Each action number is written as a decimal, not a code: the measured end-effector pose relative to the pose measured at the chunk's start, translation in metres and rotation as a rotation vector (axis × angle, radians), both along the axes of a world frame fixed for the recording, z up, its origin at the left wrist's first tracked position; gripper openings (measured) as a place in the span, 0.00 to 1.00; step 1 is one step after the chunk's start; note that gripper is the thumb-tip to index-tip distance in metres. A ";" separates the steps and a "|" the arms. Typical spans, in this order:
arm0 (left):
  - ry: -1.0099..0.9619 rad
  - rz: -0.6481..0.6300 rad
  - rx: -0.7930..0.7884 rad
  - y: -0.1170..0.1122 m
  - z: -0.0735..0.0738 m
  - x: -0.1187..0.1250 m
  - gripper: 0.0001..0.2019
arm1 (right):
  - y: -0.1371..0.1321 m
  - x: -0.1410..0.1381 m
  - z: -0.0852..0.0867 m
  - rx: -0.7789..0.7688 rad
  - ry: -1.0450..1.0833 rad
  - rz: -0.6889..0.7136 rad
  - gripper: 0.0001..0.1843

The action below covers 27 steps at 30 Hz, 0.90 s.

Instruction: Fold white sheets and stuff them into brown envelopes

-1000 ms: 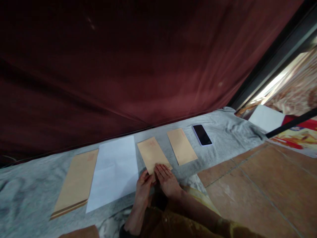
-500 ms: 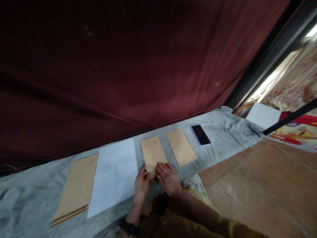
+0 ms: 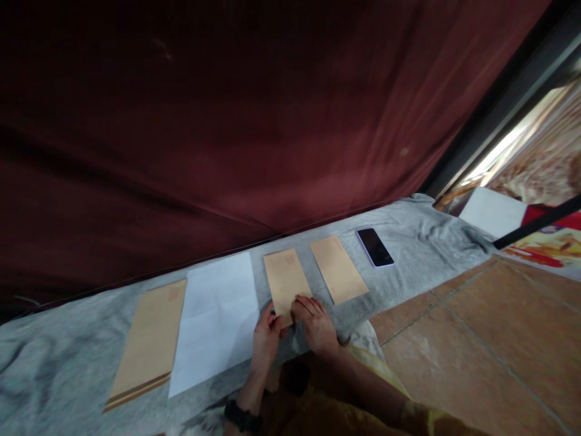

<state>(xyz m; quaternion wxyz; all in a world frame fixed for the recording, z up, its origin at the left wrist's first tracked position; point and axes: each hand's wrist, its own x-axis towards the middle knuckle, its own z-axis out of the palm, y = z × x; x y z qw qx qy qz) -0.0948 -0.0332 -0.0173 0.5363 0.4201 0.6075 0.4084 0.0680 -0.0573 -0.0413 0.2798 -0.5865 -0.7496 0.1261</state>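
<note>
A brown envelope [image 3: 285,280] lies lengthwise on the grey cloth [image 3: 54,363] in front of me. My left hand [image 3: 266,336] grips its near left corner, thumb on top and fingers curled. My right hand [image 3: 316,322] lies flat on the near right end of the same envelope, fingers stretched forward. A second brown envelope [image 3: 338,277] lies just to the right, apart from both hands. A white sheet of paper [image 3: 216,319] lies directly left of my left hand.
A stack of brown envelopes [image 3: 147,342] rests at the left on the cloth. A black phone [image 3: 374,246] lies right of the envelopes. A dark red curtain [image 3: 227,121] hangs behind. Tiled floor [image 3: 490,351] extends right, with a white box [image 3: 492,212] and a black bar [image 3: 538,223].
The envelope under my hands has turned from slanted to nearly straight. Both hands stayed on its near end, and the view shifted slightly.
</note>
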 end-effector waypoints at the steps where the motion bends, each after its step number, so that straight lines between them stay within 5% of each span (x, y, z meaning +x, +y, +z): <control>1: 0.004 0.009 0.003 -0.001 -0.001 0.000 0.35 | 0.000 0.001 0.000 -0.004 0.002 0.003 0.27; 10: 0.066 0.077 -0.037 -0.005 -0.001 0.003 0.35 | 0.001 0.007 -0.004 0.003 -0.015 0.031 0.30; 16: 0.087 0.089 -0.021 -0.007 0.006 0.006 0.31 | -0.022 0.012 0.004 0.076 -0.155 0.285 0.29; 27: 0.170 0.177 0.032 -0.010 0.003 0.014 0.23 | -0.036 0.024 0.009 0.024 -0.137 0.151 0.28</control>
